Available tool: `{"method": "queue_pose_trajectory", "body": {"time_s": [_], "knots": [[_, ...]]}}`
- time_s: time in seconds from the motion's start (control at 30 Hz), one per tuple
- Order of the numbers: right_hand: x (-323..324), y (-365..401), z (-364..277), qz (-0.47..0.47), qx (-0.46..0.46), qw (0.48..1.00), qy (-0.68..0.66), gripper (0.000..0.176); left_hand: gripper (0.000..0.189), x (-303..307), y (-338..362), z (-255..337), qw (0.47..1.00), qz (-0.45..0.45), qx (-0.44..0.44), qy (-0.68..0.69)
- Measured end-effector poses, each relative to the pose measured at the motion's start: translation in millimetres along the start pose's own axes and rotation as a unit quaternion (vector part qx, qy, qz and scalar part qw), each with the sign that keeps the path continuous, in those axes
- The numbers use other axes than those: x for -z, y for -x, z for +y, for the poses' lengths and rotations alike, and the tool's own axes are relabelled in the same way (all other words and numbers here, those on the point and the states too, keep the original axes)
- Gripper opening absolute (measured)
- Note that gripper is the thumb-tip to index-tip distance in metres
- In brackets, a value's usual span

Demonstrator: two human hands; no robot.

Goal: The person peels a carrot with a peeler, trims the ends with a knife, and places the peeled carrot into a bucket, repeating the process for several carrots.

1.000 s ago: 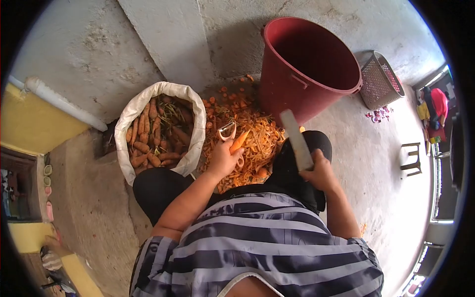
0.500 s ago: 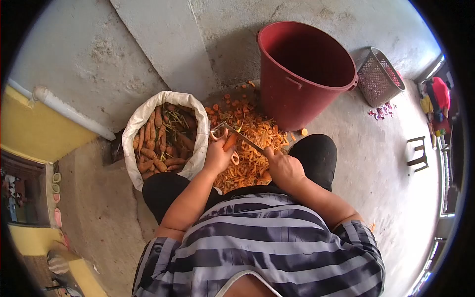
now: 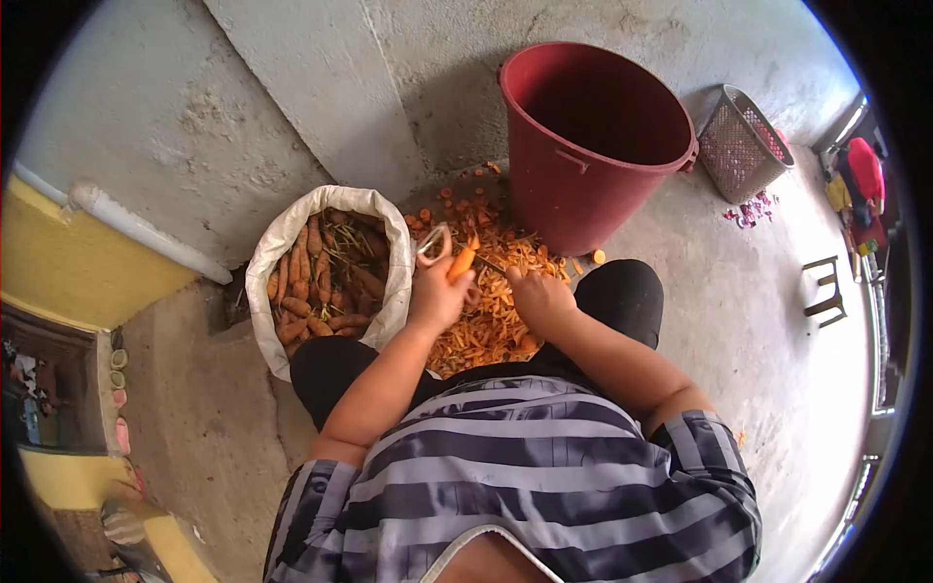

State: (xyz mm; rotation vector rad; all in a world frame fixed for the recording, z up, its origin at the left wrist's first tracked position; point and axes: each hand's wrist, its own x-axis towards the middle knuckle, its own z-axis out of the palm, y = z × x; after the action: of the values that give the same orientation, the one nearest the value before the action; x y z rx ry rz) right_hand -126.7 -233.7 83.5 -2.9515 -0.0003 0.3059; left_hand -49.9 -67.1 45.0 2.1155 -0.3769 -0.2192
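My left hand (image 3: pixel 438 294) is closed round an orange carrot (image 3: pixel 464 262) whose top points up and away from me. A pinkish peeler (image 3: pixel 434 247) is also in that hand, its loop sticking out beyond the fingers. My right hand (image 3: pixel 541 299) grips a knife (image 3: pixel 492 261), its dark blade pointing left, close to the carrot. Under both hands lies a pile of orange peelings (image 3: pixel 494 320) on the floor. To the left, a white sack (image 3: pixel 260 282) with a rolled rim holds several unpeeled carrots (image 3: pixel 303 267) and green stems.
A large red bucket (image 3: pixel 586 199) stands beyond the peelings, by the wall. Farther right are a grey lattice basket (image 3: pixel 736 155) and a small dark stool (image 3: pixel 824 291). My knees flank the pile. Carrot slices (image 3: pixel 425 215) lie near the wall.
The knife has swung and dropped lower beside the carrot. My right hand has moved slightly left and up; the carrot is now tilted more upright in my left hand.
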Motion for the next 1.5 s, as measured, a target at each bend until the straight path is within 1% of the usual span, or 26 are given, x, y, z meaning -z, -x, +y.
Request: {"method": "queue_pose_trajectory", "body": {"time_s": [0.07, 0.1, 0.13, 0.17, 0.2, 0.27, 0.3, 0.4, 0.43, 0.5, 0.53, 0.57, 0.67, 0.77, 0.9, 0.97, 1.07, 1.1, 1.17, 1.2, 1.27, 1.3, 1.33, 1.4, 1.43, 1.5], "knots": [[-17, -15, 10, -0.004, -0.016, 0.999, -0.027, 0.016, 0.03, 6, -4, 23, 0.997, -0.039, 0.052, 0.036], [-11, -18, 12, 0.03, -0.032, 0.997, -0.07, 0.018, 0.03, 6, -12, 11, 0.988, -0.029, 0.084, 0.129], [-4, -17, 13, 0.06, -0.049, 0.99, -0.115, 0.021, 0.031, 10, -16, 3, 0.968, -0.021, 0.119, 0.221], [0, -18, 16, 0.089, -0.066, 0.981, -0.159, 0.023, 0.03, 16, -21, -7, 0.94, -0.056, 0.197, 0.272], [-6, -25, 30, 0.128, -0.03, 0.956, -0.264, 0.032, 0.029, 20, -23, -9, 0.916, -0.055, 0.226, 0.327], [4, -28, 35, 0.044, -0.032, 0.895, -0.443, 0.039, 0.028, 25, -25, -10, 0.857, -0.056, 0.278, 0.43], [9, -24, 29, 0.064, -0.014, 0.909, -0.412, 0.04, 0.029, 21, -28, -18, 0.859, -0.068, 0.254, 0.439], [24, -6, -2, 0.108, 0.024, 0.94, -0.323, 0.043, 0.032, 14, -30, -29, 0.829, -0.125, 0.249, 0.484], [28, -1, -11, 0.109, 0.028, 0.948, -0.298, 0.044, 0.034, 11, -26, -21, 0.825, -0.109, 0.266, 0.486], [20, 0, -21, 0.143, 0.05, 0.954, -0.26, 0.046, 0.033, 19, -19, -4, 0.824, -0.152, 0.29, 0.462], [20, -1, -24, 0.141, 0.053, 0.956, -0.25, 0.046, 0.033, 24, -17, 5, 0.823, -0.173, 0.301, 0.449], [22, -1, -28, 0.141, 0.055, 0.959, -0.24, 0.047, 0.034, 20, -15, 16, 0.839, -0.126, 0.337, 0.409], [21, -5, -30, 0.154, 0.072, 0.961, -0.218, 0.047, 0.031, 4, -16, 3, 0.81, -0.084, 0.331, 0.476], [18, -9, -31, 0.161, 0.086, 0.961, -0.207, 0.046, 0.028, 13, -7, 32, 0.789, -0.051, 0.376, 0.483], [11, -12, -31, 0.19, 0.087, 0.959, -0.193, 0.047, 0.035, 3, -13, 4, 0.785, -0.08, 0.377, 0.484], [7, -15, -33, 0.157, 0.081, 0.968, -0.179, 0.046, 0.036, 2, -11, 2, 0.785, -0.077, 0.389, 0.477], [-1, -18, -32, 0.111, 0.089, 0.975, -0.172, 0.044, 0.04, -8, -12, -13, 0.732, -0.035, 0.441, 0.518], [-2, -19, -31, 0.097, 0.094, 0.976, -0.172, 0.043, 0.039, -7, -9, -6, 0.721, -0.025, 0.438, 0.536], [0, -23, -26, 0.077, 0.115, 0.964, -0.227, 0.042, 0.038, -1, -2, 14, 0.7, -0.004, 0.431, 0.569], [0, -25, -24, 0.066, 0.125, 0.956, -0.255, 0.041, 0.037, -2, -3, 8, 0.691, -0.036, 0.399, 0.602], [-13, -40, -11, 0.02, 0.06, 0.892, -0.447, 0.044, 0.034, -9, -8, -30, 0.666, -0.096, 0.329, 0.663], [-18, -47, -2, 0.001, 0.092, 0.787, -0.61, 0.047, 0.029, -16, -17, -94, 0.636, -0.239, 0.196, 0.707], [-17, -48, 7, -0.086, 0.016, 0.702, -0.707, 0.047, 0.029, -4, -12, -74, 0.662, -0.205, 0.216, 0.688], [-18, -47, 14, -0.094, -0.025, 0.63, -0.77, 0.052, 0.03, 22, 4, -29, 0.707, -0.136, 0.256, 0.645], [-27, -49, 20, -0.097, -0.02, 0.631, -0.77, 0.055, 0.034, 30, 6, -17, 0.703, -0.169, 0.261, 0.64], [-49, -57, 27, -0.106, -0.008, 0.633, -0.767, 0.06, 0.031, 28, 5, -19, 0.765, -0.177, 0.257, 0.563]]}}
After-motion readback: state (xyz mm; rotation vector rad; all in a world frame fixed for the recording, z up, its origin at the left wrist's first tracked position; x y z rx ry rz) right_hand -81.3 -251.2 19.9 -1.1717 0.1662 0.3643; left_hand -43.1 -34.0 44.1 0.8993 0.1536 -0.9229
